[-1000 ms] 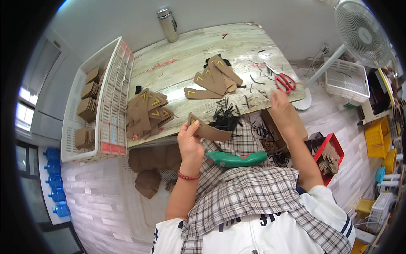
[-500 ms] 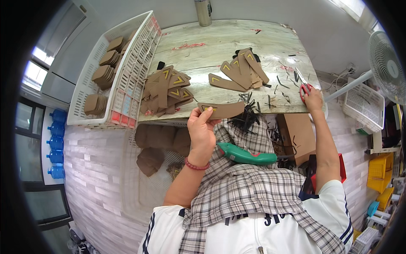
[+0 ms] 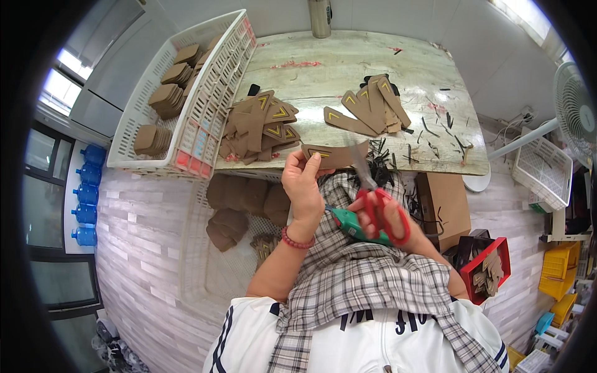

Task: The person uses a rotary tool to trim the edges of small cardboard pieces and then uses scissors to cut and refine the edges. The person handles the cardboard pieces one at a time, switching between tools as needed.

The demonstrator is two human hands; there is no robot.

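Observation:
My left hand (image 3: 302,181) pinches the left end of a brown curved strip (image 3: 341,156) with a yellow chevron, just off the table's near edge. The scissors (image 3: 403,219) have red handles, and my right hand (image 3: 380,214) holds them; their blades, smeared by motion, point up towards the strip's right end. A green handheld tool (image 3: 353,227) lies on my lap, partly hidden behind the right hand. Similar brown strips form a pile (image 3: 256,127) on the table's left side. More strips are fanned out (image 3: 373,105) further right.
A white plastic crate (image 3: 219,87) with stacked brown pieces stands left on the table (image 3: 348,56). Black scraps (image 3: 380,163) lie at the near edge and to the right. A cardboard box (image 3: 449,208), a red bin (image 3: 502,256) and a fan (image 3: 575,105) are on the right.
My right hand has picked the scissors up from the table's right edge and brought them left, close to the strip. My left hand still holds the strip.

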